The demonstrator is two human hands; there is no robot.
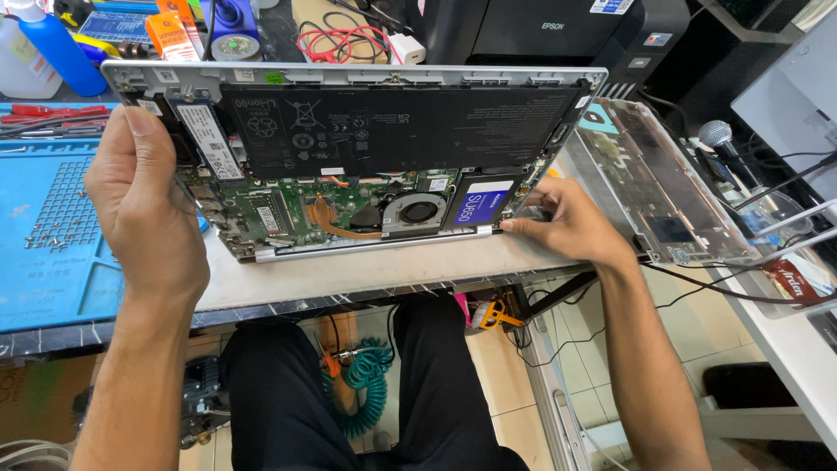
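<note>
Opened laptop (349,166) lies underside-up on the table (366,275), circuit board and black battery (392,126) bared. Left hand (144,201) grips its left edge; right hand (571,222) pinches the right front corner, apparently steadying it. Detached base cover (654,183) rests alongside. Any further handling needs an even two-sided hold

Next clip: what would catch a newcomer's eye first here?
An opened laptop with its insides bared lies mid-bench: a long black battery above a green board and a round fan. The left hand grips its left edge, and the right hand touches its lower right corner beside a blue drive.
</note>
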